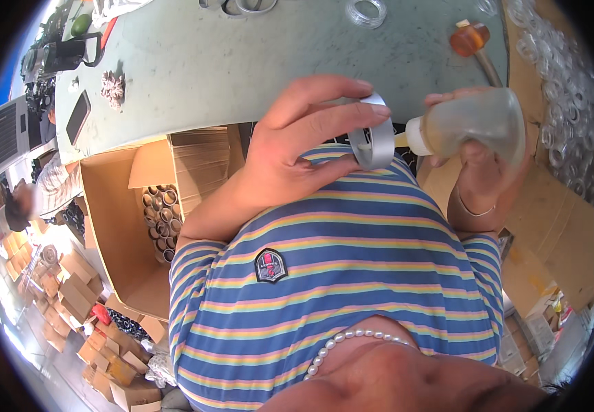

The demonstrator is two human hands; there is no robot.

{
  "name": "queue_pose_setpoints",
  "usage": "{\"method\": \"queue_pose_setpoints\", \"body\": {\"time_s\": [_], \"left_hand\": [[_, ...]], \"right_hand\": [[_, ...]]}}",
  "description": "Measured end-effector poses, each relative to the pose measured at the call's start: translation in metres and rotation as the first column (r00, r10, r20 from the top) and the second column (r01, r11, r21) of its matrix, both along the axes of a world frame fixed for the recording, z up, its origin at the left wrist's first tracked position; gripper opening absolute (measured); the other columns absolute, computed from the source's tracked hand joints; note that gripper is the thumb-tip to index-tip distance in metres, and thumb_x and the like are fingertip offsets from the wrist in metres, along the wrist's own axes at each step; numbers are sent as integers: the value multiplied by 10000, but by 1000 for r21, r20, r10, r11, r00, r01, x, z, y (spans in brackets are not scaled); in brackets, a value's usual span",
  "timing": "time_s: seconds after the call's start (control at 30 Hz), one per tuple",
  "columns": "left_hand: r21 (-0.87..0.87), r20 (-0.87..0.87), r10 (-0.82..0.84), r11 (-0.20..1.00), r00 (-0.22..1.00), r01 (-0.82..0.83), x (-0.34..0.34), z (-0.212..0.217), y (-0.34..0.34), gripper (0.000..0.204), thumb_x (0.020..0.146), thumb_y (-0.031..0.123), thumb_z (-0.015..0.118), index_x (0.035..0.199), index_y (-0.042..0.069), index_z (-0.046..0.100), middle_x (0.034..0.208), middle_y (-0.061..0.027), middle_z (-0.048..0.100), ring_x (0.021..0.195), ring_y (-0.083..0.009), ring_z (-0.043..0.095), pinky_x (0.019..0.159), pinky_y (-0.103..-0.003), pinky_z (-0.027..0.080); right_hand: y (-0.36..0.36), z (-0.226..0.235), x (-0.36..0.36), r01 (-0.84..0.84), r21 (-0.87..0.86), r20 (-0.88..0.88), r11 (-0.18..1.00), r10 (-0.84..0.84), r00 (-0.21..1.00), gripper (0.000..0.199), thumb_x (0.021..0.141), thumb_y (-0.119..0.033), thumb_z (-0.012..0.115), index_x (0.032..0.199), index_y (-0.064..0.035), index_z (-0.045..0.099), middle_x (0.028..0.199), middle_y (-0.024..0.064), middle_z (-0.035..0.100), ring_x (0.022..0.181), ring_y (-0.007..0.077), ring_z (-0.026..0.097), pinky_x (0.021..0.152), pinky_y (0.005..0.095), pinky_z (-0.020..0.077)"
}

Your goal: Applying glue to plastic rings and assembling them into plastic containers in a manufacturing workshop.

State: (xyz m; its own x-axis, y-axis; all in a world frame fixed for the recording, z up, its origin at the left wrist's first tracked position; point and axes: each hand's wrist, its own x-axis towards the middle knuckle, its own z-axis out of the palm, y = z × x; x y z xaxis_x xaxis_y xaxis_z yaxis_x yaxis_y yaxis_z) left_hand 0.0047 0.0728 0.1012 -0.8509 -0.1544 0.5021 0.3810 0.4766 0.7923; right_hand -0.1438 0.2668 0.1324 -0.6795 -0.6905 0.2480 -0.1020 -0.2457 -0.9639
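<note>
My left hand (290, 137) grips a short silver metal ring (382, 143) by its rim, thumb below and fingers above, with its opening tilted sideways. My right hand (479, 168) is wrapped round a frosted squeeze bottle (485, 123) that lies on its side in the air. The bottle's white cap (417, 136) and thin yellowish nozzle point left, close to the ring's edge. Whether the nozzle touches the ring, I cannot tell. Some cloudy liquid seems to show inside the bottle. Both hands are just over the table's near edge, in front of my striped shirt.
On the green-grey table (207, 69) lie an orange-headed mallet (470, 39), clear rings (365, 12), a phone (78, 118) and a crumpled cloth (112, 89). An open carton (115, 240) at left holds several metal rings (161, 216). Clear plastic rings (554, 96) are heaped at right. Another person (46, 185) is at far left.
</note>
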Motion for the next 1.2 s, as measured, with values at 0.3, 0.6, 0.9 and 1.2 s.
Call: {"method": "queue_pose_setpoints", "body": {"time_s": [0.3,0.6,0.9,1.2], "left_hand": [[-133,-214,-92,989,972,64,-12,-9,-2,458,642,-84,738,1083,32,711,1264,-180,559,1095,-316,615,861,-374,560],[904,78,-305,422,949,61,5,-9,7,619,844,208,731,1361,18,448,1197,-169,596,1027,-322,625,814,-393,566],[884,-273,-643,-461,715,-76,-1,-31,-5,808,974,661,243,1313,-47,435,1102,-259,610,855,-344,669,698,-390,617],[901,-171,-653,-407,738,-152,-1,-23,-3,754,982,637,287,1282,-34,455,1094,-223,621,859,-352,667,691,-405,626]], "right_hand": [[-1,4,-15,-47,118,205,992,22,978,475,950,-287,617,1224,82,500,943,207,684,563,157,633,439,231,481],[-9,-19,-29,-71,-429,283,900,208,936,576,901,-308,677,1269,73,450,1181,287,579,998,288,646,483,278,563],[-17,14,-13,-312,-153,-793,937,72,605,457,802,-167,758,1137,0,497,1076,250,644,776,261,679,549,346,587],[-39,10,-13,-349,-157,-924,924,-13,383,299,782,-46,699,1035,41,565,987,257,676,554,199,644,470,280,552]]}}
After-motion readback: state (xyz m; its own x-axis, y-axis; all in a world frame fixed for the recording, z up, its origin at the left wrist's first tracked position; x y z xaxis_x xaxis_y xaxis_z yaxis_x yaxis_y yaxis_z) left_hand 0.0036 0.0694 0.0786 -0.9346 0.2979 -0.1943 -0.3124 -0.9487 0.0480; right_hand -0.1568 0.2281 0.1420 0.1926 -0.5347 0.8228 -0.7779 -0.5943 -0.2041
